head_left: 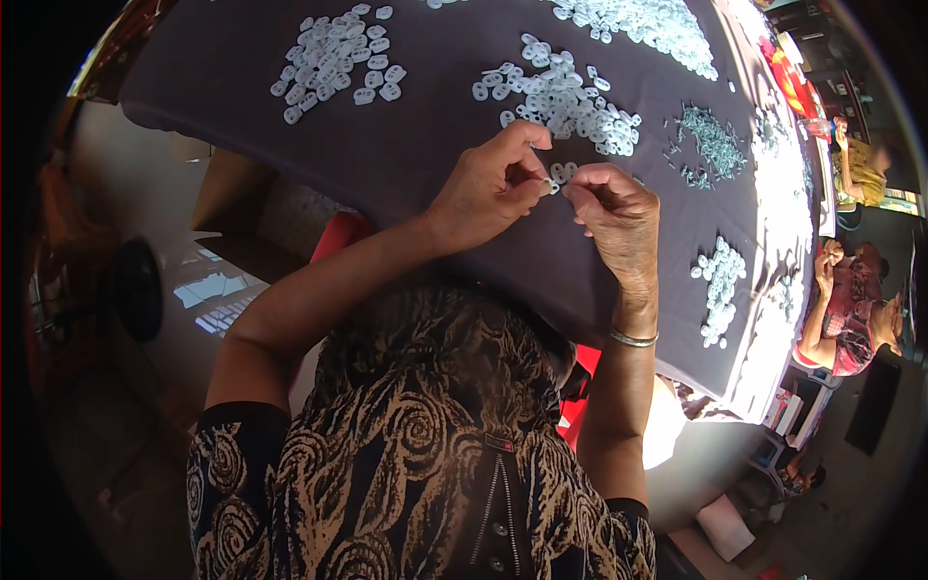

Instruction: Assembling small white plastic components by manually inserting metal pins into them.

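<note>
Over the near part of the dark-covered table, my two hands meet at the fingertips. My left hand [488,188] pinches a small white plastic piece [552,186] between thumb and forefinger. Close beside it, my right hand [619,213] has its thumb and forefinger pressed together; what lies between them is too small to make out. Just beyond the fingertips are a couple of white oval pieces with holes [558,170]. Farther off spreads a loose pile of similar white pieces [570,101], its near edge close to my hands.
Another pile of white holed pieces [333,60] lies far left, and a larger one [638,24] at the back. To the right are a heap of tiny grey-green parts [710,143] and small white pieces [720,285]. Other people [855,314] sit along the right; a cardboard box [242,198] stands left.
</note>
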